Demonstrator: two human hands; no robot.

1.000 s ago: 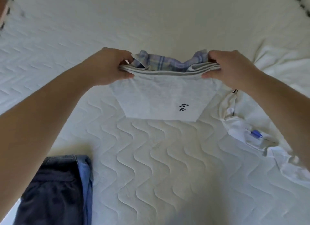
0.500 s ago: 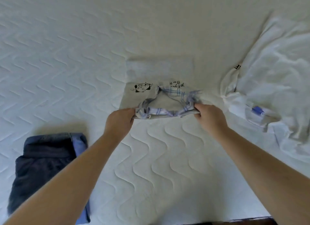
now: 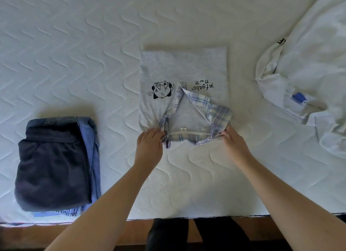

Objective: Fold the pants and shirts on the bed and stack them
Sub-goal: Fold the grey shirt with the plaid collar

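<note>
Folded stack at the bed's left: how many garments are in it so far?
3 visible: dark navy pants on top, blue jeans under them showing along the right side, and a striped blue garment peeking out at the near edge. More may be hidden underneath.

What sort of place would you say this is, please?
Most likely a bedroom: a quilted white mattress fills the view, bearing a grey shirt and a stack of folded pants, with wooden floor below its edge.
</note>
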